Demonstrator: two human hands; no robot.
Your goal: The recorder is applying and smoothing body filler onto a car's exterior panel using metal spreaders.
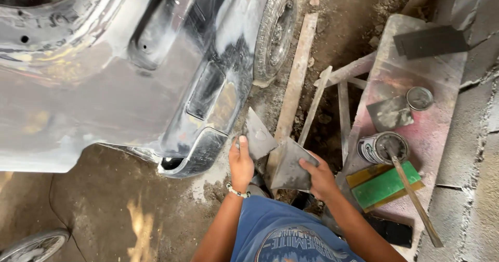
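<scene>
We look down on our own two hands above a dirt floor. Our left hand pinches a flat grey metal scraper between thumb and fingers, its blade pointing up toward the sanded grey car body. Our right hand closes its grip on a second, wider scraper, fingers wrapped over the far edge; a dull grey smear covers its face. The two blades sit just beside each other, and we cannot tell whether their edges touch. Our palms and the undersides of both tools are hidden.

To the right stands a pink-stained counter. On it rests an open tin with a wooden stick leaning out of it, a small round lid, a grey flat plate and a green-and-yellow block. A dark sheet lies at the far end.

The car is cut off at the top and left; one wheel shows beside wooden planks. Another wheel is clipped at the lower left corner.
</scene>
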